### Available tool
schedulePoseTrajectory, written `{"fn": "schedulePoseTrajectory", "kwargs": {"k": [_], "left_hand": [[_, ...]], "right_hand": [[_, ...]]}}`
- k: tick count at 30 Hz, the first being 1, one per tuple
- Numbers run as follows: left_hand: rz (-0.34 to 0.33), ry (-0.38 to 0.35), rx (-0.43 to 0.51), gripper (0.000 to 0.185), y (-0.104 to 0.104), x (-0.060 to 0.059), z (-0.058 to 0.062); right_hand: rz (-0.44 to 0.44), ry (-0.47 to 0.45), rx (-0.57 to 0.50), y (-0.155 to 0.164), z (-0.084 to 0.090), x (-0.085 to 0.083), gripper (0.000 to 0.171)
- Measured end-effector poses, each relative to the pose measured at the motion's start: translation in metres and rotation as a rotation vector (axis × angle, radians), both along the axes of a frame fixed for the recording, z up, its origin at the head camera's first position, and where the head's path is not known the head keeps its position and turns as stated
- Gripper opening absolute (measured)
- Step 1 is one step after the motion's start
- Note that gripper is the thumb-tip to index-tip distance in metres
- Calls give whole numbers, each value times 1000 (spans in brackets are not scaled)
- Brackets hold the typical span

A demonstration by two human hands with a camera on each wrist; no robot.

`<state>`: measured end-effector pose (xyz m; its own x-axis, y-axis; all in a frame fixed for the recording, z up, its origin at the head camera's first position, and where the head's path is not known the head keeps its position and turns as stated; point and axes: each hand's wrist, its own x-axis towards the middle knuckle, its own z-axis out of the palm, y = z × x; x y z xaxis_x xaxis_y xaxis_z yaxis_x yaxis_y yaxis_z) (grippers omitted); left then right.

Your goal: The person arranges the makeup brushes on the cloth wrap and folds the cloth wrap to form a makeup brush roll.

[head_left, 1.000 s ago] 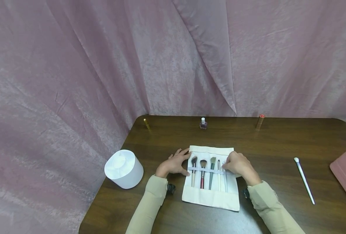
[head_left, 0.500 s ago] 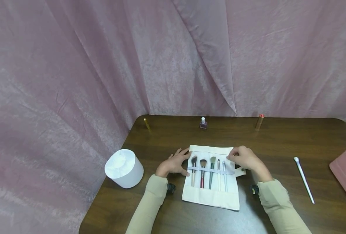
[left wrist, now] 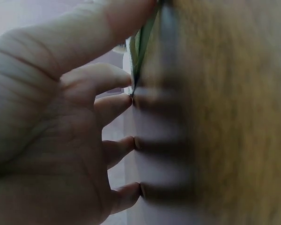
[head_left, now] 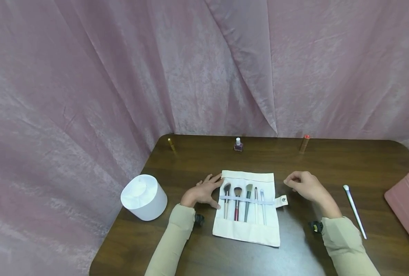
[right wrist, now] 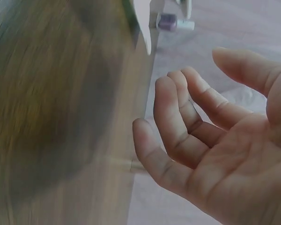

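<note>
A white cloth brush roll (head_left: 246, 232) lies unrolled on the table, with several makeup brushes tucked under its elastic band. Among them are an angled dark brush (head_left: 226, 189), a red-handled brush (head_left: 237, 203) and a green-handled brush (head_left: 248, 197). My left hand (head_left: 203, 191) rests spread at the roll's left edge, its fingertips down on the table in the left wrist view. To the right of the roll and its snap tab (head_left: 281, 201), my right hand (head_left: 308, 186) hovers over the table. Its fingers are loosely bent and hold nothing in the right wrist view.
Right of my right hand lies a loose white brush (head_left: 355, 211), with a pink case (head_left: 408, 207) beyond it. A white round container (head_left: 144, 197) stands at left. Along the back edge are a gold tube (head_left: 171, 144), a nail polish bottle (head_left: 238, 145) and a lipstick (head_left: 304, 143).
My right hand has left the thin brush at the roll's right side and moved right, off the cloth, uncovering the snap tab. My left hand has kept its place at the roll's edge.
</note>
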<state>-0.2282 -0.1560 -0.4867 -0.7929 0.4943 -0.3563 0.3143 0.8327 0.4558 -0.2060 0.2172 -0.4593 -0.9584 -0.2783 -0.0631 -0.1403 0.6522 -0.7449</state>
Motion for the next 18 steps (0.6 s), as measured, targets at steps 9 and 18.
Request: {"fn": "schedulePoseTrajectory", "kwargs": {"k": [9, 18], "left_hand": [[2, -6, 8, 101, -3, 2, -1], [15, -10, 8, 102, -1, 3, 0]], "right_hand": [[-77, 38, 56, 26, 0, 5, 30], [-119, 54, 110, 51, 2, 12, 32]]}}
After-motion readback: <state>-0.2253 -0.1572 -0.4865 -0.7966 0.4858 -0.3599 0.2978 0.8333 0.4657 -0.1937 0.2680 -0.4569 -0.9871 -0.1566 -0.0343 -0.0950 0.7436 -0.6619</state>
